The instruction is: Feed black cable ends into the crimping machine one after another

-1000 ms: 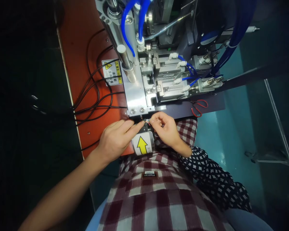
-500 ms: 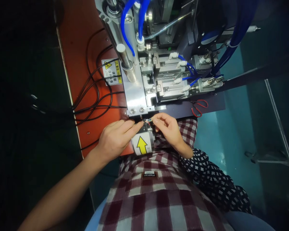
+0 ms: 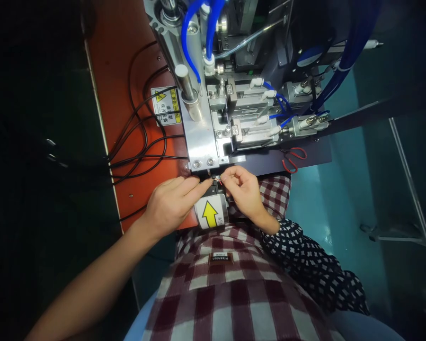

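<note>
My right hand [image 3: 244, 192] is closed in a pinch, thumb and forefinger together on thin coloured wires [image 3: 220, 181]. Only a small bit of red and white shows beside the fingertips. From the left, my left hand [image 3: 172, 203] reaches in with its forefinger stretched out, the tip at a small dark fixture [image 3: 215, 188] at the machine's front. Its thumb is hidden. Whatever lies between the two hands' fingertips is too small to make out. Just below sits a white label with a yellow arrow [image 3: 209, 214].
Over the hands stands a metal press machine [image 3: 200, 137] with blue air hoses [image 3: 213, 28] and pneumatic cylinders [image 3: 255, 109]. Black cables [image 3: 145, 137] cross the orange base [image 3: 131, 208] at left. Red-handled scissors [image 3: 294, 160] lie on the dark plate's right side.
My right hand has shifted slightly left, toward the left forefinger, and less of the wires shows. My left hand has hardly moved. The view has shifted a little.
</note>
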Demonstrator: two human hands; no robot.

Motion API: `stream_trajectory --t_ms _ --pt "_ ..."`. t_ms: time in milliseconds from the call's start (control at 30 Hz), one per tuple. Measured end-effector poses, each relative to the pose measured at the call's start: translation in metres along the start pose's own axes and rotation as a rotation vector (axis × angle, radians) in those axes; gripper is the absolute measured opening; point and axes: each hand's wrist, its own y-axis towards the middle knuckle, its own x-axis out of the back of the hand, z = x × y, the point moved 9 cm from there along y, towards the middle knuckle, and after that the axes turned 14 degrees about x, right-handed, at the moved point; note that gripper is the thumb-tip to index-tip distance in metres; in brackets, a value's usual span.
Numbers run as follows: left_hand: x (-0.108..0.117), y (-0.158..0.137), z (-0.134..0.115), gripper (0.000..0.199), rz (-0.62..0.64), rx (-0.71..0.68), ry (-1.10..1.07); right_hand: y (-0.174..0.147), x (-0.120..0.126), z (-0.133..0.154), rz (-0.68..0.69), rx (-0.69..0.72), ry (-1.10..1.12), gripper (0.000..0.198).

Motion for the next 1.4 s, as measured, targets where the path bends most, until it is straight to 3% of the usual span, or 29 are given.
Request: stream_trajectory --t_ms 300,700,967,1067,1200,1267,1400 --pt "-0.001 0.000 0.001 0.028 0.015 0.011 0.003 0.000 0.002 -0.012 0.021 -0.166 0.065 0.015" --pt "-0.002 0.001 -0.001 0.028 0.019 -0.006 -0.008 0.000 0.004 -0.022 -0.013 -0.150 0.084 0.020" --pt "-0.004 -0.001 0.001 0.028 0.030 0.011 0.000 -0.015 0.005 0.003 0.044 -0.022 -0.108 0.020" --pt "-0.004 -0.002 0.002 0.029 0.014 0.016 -0.017 -0.013 0.007 0.021 -0.003 0.104 -0.275 0.015" --pt "-0.004 -0.002 0.003 0.031 0.011 0.025 -0.040 -0.006 0.005 0.040 0.054 0.291 -0.482 0.011" --pt "-0.004 -0.002 0.004 0.031 0.015 0.024 -0.039 -0.002 0.004 0.039 0.106 0.301 -0.463 0.009" --pt "-0.005 -0.002 0.004 0.032 0.018 0.015 -0.018 0.005 0.004 0.020 0.172 0.185 -0.295 0.009"
